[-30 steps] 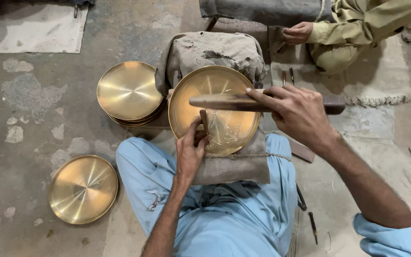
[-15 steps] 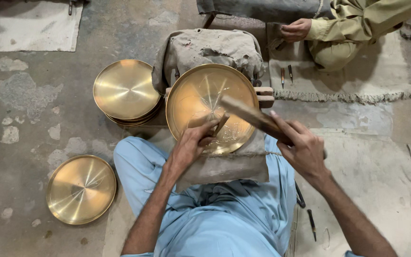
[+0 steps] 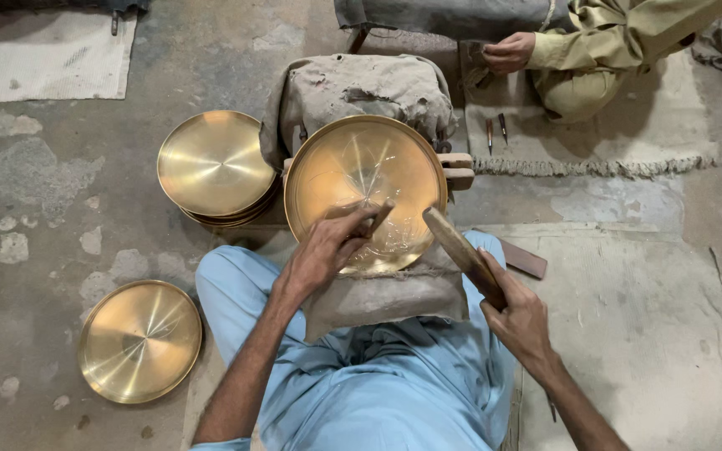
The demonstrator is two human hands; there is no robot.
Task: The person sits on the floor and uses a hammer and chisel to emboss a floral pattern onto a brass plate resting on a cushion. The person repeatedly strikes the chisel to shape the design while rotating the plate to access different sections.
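The plate (image 3: 353,179) was polished, glossy brass-coloured metal. The mallet (image 3: 464,253) was matt wood. The pad (image 3: 361,92) was coarse, soiled cloth. The floor (image 3: 43,192) was rough concrete.

Three brass plates (image 3: 365,188), (image 3: 215,163), (image 3: 139,338); one wooden mallet (image 3: 461,250); two chisels (image 3: 495,129)

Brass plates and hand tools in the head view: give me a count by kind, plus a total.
Brass plates: 3 seen whole: the one being worked, the top of a stack, and one on the floor; the stack's depth is unclear.
Wooden mallet: 1
Chisel in the left hand: 1
Small tools on the mat: 2
Total: 7
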